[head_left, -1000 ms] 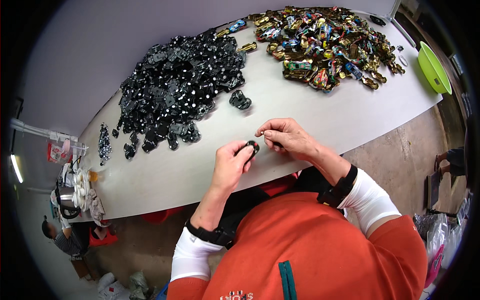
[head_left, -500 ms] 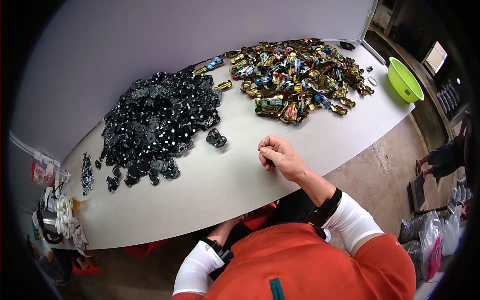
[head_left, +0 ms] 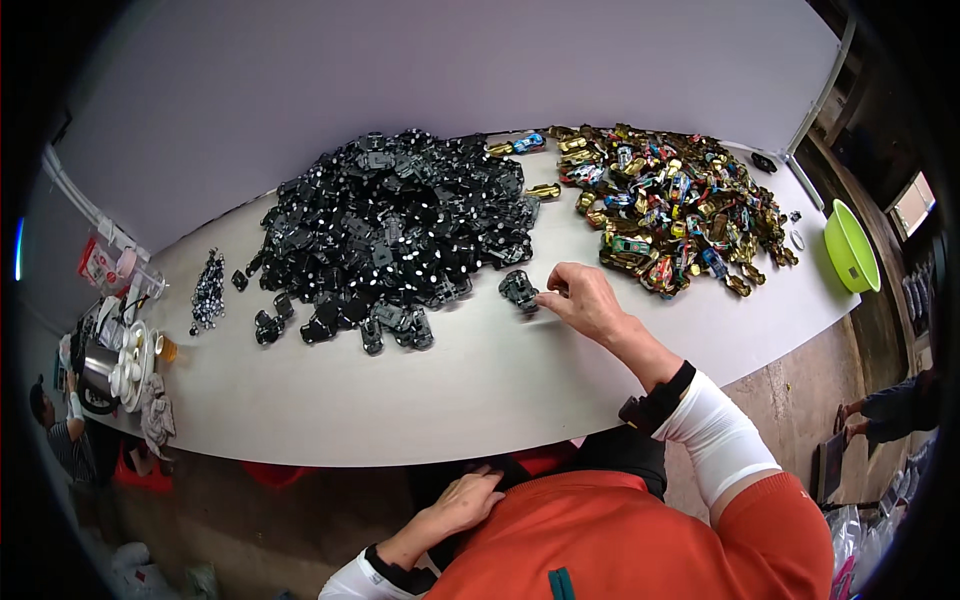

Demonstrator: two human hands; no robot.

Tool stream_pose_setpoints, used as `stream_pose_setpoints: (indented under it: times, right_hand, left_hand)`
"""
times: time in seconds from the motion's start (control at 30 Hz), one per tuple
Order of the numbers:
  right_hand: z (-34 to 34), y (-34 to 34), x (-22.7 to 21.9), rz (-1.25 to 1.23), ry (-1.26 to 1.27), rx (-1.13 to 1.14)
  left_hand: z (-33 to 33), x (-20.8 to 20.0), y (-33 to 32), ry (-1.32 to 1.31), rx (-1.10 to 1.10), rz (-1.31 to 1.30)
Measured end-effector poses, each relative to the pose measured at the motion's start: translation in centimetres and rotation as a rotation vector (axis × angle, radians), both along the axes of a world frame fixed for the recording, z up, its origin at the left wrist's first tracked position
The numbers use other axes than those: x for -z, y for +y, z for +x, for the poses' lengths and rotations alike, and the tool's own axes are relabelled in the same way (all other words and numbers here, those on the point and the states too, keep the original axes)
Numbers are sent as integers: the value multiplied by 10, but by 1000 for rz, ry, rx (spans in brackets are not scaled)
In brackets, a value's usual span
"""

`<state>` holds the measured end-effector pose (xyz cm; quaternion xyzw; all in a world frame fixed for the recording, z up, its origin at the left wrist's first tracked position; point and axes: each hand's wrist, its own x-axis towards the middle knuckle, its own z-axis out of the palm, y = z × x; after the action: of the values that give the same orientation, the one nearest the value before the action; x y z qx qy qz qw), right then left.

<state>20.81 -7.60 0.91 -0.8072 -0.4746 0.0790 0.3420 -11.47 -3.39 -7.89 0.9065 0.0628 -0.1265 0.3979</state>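
Note:
My right hand (head_left: 590, 302) is over the middle of the table, its fingers curled in and its thumb tip against a small black toy car chassis (head_left: 519, 291) lying apart from the rest. Whatever its fingers may enclose is hidden. My left hand (head_left: 464, 502) lies on my lap below the table edge, fingers stretched out, with nothing visible in it. Left of my right hand spreads a big heap of black toy car chassis (head_left: 390, 230) with white dots. To its right is a heap of shiny gold and multicoloured toy car bodies (head_left: 680, 200).
A small pile of black-and-white little parts (head_left: 208, 290) lies on the left of the table (head_left: 480, 400). A green basin (head_left: 850, 248) stands at the right end. Cups on a tray (head_left: 135, 372) and a cloth (head_left: 157, 418) sit at the left end. Another person (head_left: 70, 440) is beyond.
The view has shifted, so the table sits further right in it. My right hand has moved to the lone chassis. My left hand, mostly hidden before, now shows on my lap.

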Motion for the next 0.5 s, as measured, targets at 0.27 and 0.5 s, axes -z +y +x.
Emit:
stream_pose_setpoints:
  times: [0.27,0.5]
  right_hand:
    - [-7,13,10,-86,-148,55]
    - [-6,-21,-3,285,1184,72]
  left_hand:
    - [46,-99,36,-175,-466,-851]
    - [159,-77,52,-396,-740,-1307]
